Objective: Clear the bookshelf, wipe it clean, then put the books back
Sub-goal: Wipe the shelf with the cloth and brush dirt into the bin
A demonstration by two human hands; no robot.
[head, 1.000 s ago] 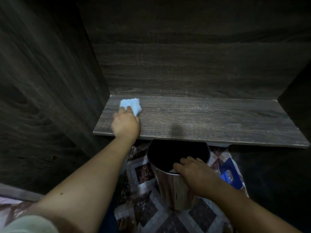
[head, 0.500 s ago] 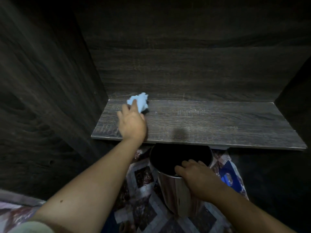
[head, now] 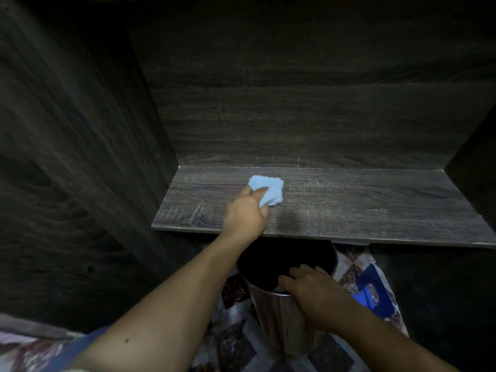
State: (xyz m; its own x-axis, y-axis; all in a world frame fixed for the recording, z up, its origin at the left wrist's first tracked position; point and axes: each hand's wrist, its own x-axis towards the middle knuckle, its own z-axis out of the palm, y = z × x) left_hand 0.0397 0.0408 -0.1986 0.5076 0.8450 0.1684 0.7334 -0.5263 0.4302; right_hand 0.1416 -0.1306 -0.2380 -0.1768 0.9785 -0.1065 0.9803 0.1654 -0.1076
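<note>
Step in hand: wiping the cleared shelf board (head: 362, 208); no books are in view, so the clearing reads as done and the return not yet begun.

Left hand (head: 245, 213): fingers bent over the near part of the blue cloth (head: 268, 190), gripping it bunched and pressing it onto the board; the cloth sits left of centre, between front edge and back panel (head: 295, 116), well clear of both side walls.

Right hand (head: 314, 291): fingers hooked over the near rim of the metal bin (head: 279, 328), holding it; the bin stands on the patterned mat (head: 233, 342) just below the board's front edge, its mouth partly under the board; a blue object (head: 371, 294) lies on the mat to its right, too dim to identify.

Findings: pale streaks show on the board right of the cloth and along the back seam; I judge the right half to need the most attention.

Recommendations, as judgement only: flatten the cloth so more of it bears on the wood; run long overlapping passes along the grain; work the back corner seam and both end corners; draw any dust toward the front edge above the bin and not off onto the mat; steady the bin while doing so.
</note>
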